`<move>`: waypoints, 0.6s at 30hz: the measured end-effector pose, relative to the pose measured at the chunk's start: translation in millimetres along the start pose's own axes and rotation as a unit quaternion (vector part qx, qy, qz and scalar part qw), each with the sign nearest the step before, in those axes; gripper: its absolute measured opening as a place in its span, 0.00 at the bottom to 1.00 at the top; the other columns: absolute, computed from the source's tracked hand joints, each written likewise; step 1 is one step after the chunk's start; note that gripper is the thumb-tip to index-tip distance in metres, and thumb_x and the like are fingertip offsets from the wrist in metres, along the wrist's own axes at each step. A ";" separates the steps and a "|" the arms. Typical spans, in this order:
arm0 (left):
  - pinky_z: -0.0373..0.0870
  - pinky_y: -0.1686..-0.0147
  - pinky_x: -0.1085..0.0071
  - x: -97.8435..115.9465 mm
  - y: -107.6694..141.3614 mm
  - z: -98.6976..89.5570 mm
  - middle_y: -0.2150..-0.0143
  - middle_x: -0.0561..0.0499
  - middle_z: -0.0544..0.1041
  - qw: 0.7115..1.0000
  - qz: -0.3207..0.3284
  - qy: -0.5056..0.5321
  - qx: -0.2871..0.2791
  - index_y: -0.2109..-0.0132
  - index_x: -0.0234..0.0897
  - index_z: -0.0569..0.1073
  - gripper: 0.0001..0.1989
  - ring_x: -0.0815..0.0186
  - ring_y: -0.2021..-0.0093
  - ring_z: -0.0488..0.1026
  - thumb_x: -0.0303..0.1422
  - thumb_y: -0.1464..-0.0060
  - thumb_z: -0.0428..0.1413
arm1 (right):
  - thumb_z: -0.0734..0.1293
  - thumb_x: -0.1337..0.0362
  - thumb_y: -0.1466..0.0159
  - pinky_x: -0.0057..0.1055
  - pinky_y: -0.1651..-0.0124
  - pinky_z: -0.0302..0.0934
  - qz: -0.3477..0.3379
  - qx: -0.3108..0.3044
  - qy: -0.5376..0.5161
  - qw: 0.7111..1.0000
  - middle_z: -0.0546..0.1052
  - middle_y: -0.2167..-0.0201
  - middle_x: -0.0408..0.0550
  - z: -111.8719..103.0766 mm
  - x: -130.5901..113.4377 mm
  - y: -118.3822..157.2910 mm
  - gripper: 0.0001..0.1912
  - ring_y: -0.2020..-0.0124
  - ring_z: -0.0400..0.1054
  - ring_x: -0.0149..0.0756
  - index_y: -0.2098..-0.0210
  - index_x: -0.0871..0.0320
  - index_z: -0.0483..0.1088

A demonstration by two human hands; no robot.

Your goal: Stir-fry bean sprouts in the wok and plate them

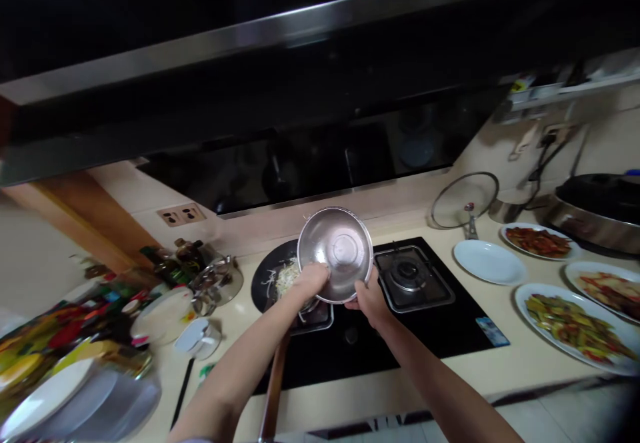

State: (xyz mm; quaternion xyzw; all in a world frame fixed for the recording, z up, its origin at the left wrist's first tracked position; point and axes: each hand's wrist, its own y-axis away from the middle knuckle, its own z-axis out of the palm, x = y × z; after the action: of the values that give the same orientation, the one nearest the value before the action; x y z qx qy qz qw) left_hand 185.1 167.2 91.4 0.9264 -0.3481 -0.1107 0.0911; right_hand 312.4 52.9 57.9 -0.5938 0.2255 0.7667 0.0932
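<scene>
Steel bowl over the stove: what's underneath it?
Beneath the stainless steel bowl, a black pan holds pale shredded food; the bowl, left hand and right hand hide the rest of the pan.

Bare left forearm (pixel 240 363) and right forearm (pixel 430 376), angled inward and upward; left hand (pixel 311 280) raised, fingers curved forward and down; right hand (pixel 369 300) slightly lower, fingers curled upward; both hands gripping, just apart.
</scene>
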 end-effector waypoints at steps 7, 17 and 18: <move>0.69 0.55 0.61 17.1 -10.0 -25.6 0.57 0.43 0.77 1.000 0.017 -0.013 -0.003 0.60 0.32 0.75 0.08 0.59 0.56 0.74 0.32 0.43 0.53 | 0.64 0.68 0.46 0.41 0.73 0.74 0.046 0.064 -0.055 0.995 0.73 0.57 0.49 -69.1 2.2 -17.8 0.31 0.75 0.73 0.32 0.44 0.53 0.54; 0.72 0.55 0.57 -44.8 -1.8 8.1 0.53 0.46 0.75 0.951 -0.289 0.094 0.063 0.51 0.34 0.71 0.15 0.61 0.56 0.74 0.38 0.41 0.54 | 0.53 0.62 0.39 0.40 0.70 0.74 0.059 0.181 0.003 0.982 0.76 0.63 0.51 -335.2 -19.6 -80.6 0.15 0.73 0.74 0.38 0.56 0.52 0.65; 0.72 0.55 0.57 -48.0 1.2 12.4 0.52 0.46 0.75 0.940 -0.310 0.114 0.083 0.50 0.34 0.71 0.15 0.61 0.55 0.74 0.38 0.41 0.54 | 0.51 0.61 0.39 0.40 0.73 0.73 0.053 0.172 0.021 0.984 0.76 0.62 0.52 -350.1 -23.8 -94.5 0.16 0.76 0.73 0.38 0.57 0.50 0.66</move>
State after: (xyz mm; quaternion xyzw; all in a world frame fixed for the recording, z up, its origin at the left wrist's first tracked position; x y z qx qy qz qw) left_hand 145.8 197.1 86.6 0.9991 -0.0391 0.0022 0.0141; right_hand 661.9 -20.7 -9.2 -0.5721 0.3868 0.7079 0.1483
